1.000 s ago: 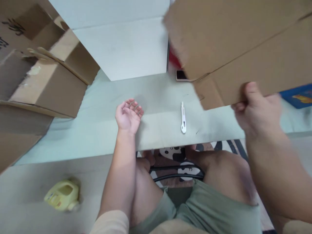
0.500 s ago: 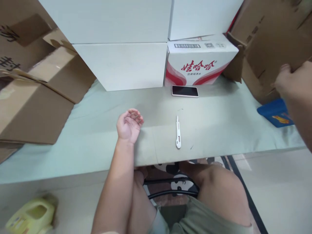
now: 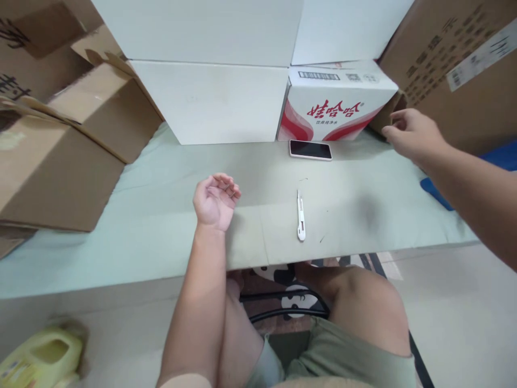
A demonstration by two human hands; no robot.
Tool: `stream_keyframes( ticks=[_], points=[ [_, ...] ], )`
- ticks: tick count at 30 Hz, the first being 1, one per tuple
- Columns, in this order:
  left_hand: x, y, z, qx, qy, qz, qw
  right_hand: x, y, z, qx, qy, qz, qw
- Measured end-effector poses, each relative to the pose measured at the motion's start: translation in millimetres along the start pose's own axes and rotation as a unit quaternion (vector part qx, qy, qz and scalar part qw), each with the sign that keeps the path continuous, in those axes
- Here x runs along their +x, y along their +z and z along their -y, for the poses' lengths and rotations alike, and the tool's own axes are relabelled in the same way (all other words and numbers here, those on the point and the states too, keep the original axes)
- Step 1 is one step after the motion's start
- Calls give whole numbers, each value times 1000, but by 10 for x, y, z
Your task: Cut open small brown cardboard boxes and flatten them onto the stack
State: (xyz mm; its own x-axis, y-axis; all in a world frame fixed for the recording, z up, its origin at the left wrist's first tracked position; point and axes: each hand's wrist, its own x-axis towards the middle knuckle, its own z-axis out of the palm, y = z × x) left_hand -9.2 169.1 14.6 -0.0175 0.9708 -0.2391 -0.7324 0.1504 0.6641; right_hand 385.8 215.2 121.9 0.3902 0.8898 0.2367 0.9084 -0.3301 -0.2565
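My left hand [image 3: 217, 202] rests palm up on the green-clothed table [image 3: 258, 221], its fingers loosely bent and apart, holding nothing. At the right, my right hand [image 3: 414, 132] is raised above the cloth in front of a large brown carton [image 3: 448, 108]. Its thumb and fingers are curled toward each other; what they hold, if anything, is too small to make out. Between the hands lies a white utility knife [image 3: 301, 218], pointing away from me. Behind it, against a printed white box [image 3: 331, 105], is a phone [image 3: 310, 150] with a dark screen.
White boxes [image 3: 210, 102] are stacked along the back. Brown cardboard boxes [image 3: 89, 108] stand at the left. Something blue [image 3: 436, 193] is partly behind my right forearm. A yellow jug [image 3: 44, 355] stands on the floor at lower left.
My right hand has moved left, away from the open brown carton. That carton has tilted, so its printed side shows, and the blue thing has shifted. The left hand stays in place.
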Motion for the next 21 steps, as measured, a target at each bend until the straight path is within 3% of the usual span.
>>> stream_keyframes(
  ticks=[6, 10, 16, 18, 21],
  points=[
    [-193, -8, -116, -79, 18, -19, 997, -473, -64, 709, 52, -96, 111, 988],
    [-260, -123, -290, -156, 59, -63, 984, -821, 211, 1435, 67, -232, 197, 950],
    [-286, -339, -505, -228, 118, -158, 954, -1405, 781, 2857, 123, -465, 251, 840],
    [-267, -397, -529, -227, 133, -191, 946, -1635, 830, 3373, 146, -533, 253, 794],
    [-226, -515, -557, -157, 228, -247, 929, -2006, 758, 4119, 169, -624, 255, 719]
  ],
)
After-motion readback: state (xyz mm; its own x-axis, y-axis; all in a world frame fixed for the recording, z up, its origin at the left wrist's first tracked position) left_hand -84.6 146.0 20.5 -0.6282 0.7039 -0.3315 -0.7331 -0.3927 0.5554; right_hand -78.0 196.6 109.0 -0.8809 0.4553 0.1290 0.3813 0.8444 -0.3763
